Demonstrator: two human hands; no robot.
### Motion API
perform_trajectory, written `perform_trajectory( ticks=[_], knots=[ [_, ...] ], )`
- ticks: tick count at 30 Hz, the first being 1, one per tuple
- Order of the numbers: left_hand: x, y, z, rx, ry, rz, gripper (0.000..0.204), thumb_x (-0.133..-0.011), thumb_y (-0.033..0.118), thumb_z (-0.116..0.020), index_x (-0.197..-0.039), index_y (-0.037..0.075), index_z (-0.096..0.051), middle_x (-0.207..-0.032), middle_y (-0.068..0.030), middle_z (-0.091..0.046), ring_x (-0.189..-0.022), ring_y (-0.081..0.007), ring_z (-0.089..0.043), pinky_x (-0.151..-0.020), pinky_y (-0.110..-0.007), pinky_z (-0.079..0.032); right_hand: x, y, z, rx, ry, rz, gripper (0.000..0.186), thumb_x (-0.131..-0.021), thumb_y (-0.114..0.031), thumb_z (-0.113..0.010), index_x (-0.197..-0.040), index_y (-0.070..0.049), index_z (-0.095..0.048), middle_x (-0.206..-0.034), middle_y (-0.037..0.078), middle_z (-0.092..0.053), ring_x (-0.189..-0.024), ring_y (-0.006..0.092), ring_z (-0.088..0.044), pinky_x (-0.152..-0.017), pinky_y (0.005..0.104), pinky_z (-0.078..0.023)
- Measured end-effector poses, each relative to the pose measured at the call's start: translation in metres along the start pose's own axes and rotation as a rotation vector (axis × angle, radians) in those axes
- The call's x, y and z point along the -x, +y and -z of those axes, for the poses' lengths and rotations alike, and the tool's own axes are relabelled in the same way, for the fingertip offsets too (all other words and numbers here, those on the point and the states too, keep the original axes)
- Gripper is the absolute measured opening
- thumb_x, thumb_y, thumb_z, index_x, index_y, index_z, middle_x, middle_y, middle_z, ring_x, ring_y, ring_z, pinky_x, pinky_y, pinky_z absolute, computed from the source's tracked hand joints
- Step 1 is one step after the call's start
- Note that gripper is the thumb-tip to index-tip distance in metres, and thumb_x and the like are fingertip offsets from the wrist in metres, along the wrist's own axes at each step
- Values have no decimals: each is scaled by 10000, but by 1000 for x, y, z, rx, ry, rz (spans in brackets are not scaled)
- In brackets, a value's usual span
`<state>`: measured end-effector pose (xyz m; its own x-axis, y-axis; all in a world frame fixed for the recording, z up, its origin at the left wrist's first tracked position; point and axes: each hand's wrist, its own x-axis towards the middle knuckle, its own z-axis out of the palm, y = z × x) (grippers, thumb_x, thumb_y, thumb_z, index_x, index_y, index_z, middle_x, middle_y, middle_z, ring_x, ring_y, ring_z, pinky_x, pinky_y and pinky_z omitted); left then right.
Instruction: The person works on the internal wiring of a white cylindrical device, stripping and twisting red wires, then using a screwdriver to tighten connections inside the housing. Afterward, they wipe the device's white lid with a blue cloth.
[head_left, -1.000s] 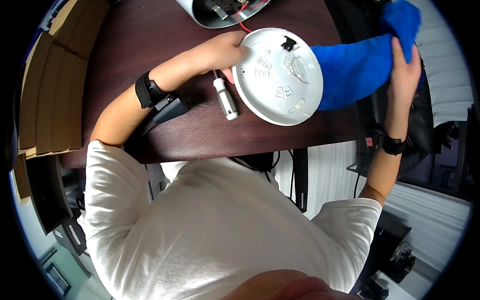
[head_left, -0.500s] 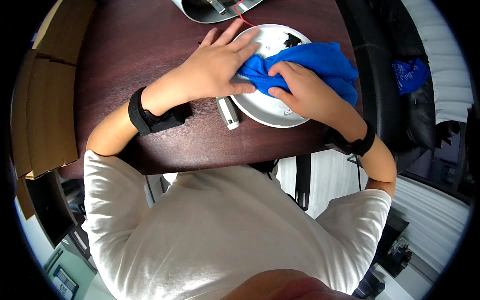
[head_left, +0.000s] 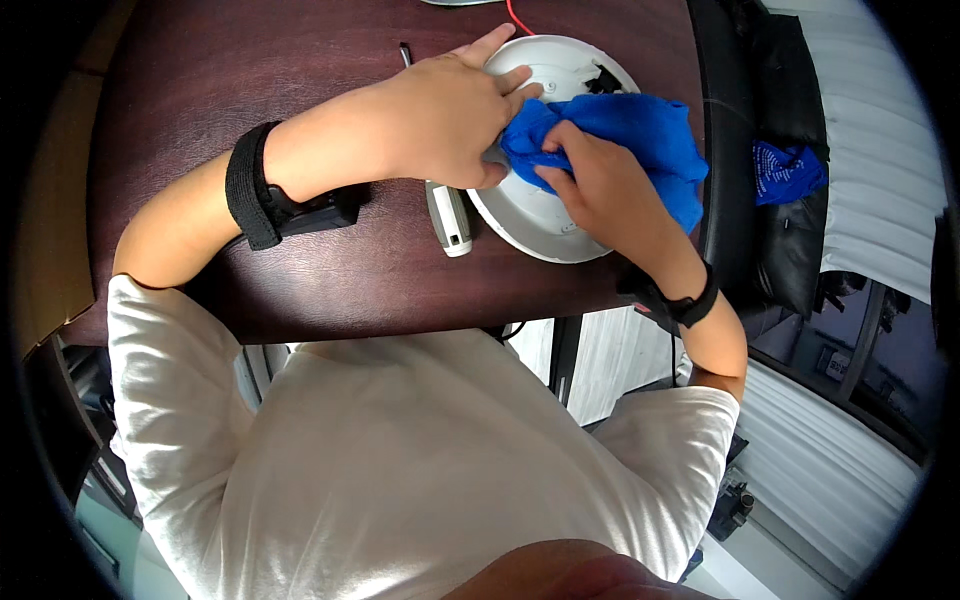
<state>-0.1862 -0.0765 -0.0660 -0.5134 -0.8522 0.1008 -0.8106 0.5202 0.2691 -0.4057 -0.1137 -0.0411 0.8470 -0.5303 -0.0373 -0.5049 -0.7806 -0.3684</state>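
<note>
A white round shallow dish-like housing point(head_left: 530, 232) lies on the table, a small black part point(head_left: 603, 80) fixed inside it. My left hand point(head_left: 455, 120) lies across its left rim, fingers spread and the thumb at the edge. Inside the housing, my right hand point(head_left: 605, 190) pinches a bunched blue cloth point(head_left: 650, 135) and presses it on the white surface. The cloth drapes over the right rim. Close under my left hand lies a grey and white tool handle point(head_left: 449, 220), its upper end hidden by the hand.
The dark red-brown table point(head_left: 300, 300) has a thin dark rod tip point(head_left: 405, 54) beyond my left hand. A red wire point(head_left: 518, 18) runs at the far edge of view. Right of the table, a blue cloth point(head_left: 788, 173) lies on a black padded seat point(head_left: 790, 240). Cardboard point(head_left: 60, 220) stands left.
The whole view has shifted, pushing the silver object at the far side almost out of sight. My left fingers have bent a little more over the rim. My right hand keeps the cloth.
</note>
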Motion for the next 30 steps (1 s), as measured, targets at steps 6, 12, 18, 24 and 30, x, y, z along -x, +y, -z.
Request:
perform_trajectory(
  ticks=[6,12,18,24,30],
  knots=[
    [-1,-2,-1,-68,9,6,783,-700,261,-696,-1379,-25,-433,-1432,-180,-437,-1404,-385,-257,-1114,-481,-325,7,0,8,209,-117,-157,222,-881,-193,-616,-979,-8,-544,-841,172,-666,-776,329,-661,-641,407,-523],
    [0,-2,-4,-110,11,20,785,-706,268,-677,-1398,4,-419,-1440,-169,-431,-1389,-387,-286,-1150,-480,-249,18,-1,54,216,-272,-423,319,-850,-173,-670,-1105,2,-592,-847,169,-657,-732,272,-643,-659,323,-492],
    [0,-3,-8,-48,23,1,840,-729,413,-699,-1400,-3,-413,-1444,-181,-419,-1385,-415,-274,-1141,-515,-238,27,-13,57,-170,164,-346,232,-914,-211,-641,-1053,-35,-581,-742,64,-568,-648,102,-492,-569,252,-392],
    [1,-6,2,37,-48,4,1066,-625,640,-727,-1418,13,-389,-1456,-198,-391,-1383,-439,-255,-1130,-564,-215,38,5,78,-696,641,-379,206,-972,-182,-566,-1117,-39,-593,-951,9,-614,-849,73,-541,-754,231,-443],
    [1,-8,6,59,-73,-18,1130,-553,669,-750,-1418,34,-399,-1476,-201,-355,-1403,-430,-215,-1144,-572,-156,76,32,122,-888,1205,-466,435,-955,-316,-576,-1241,9,-532,-1212,160,-590,-1093,247,-571,-936,408,-456]
  ],
)
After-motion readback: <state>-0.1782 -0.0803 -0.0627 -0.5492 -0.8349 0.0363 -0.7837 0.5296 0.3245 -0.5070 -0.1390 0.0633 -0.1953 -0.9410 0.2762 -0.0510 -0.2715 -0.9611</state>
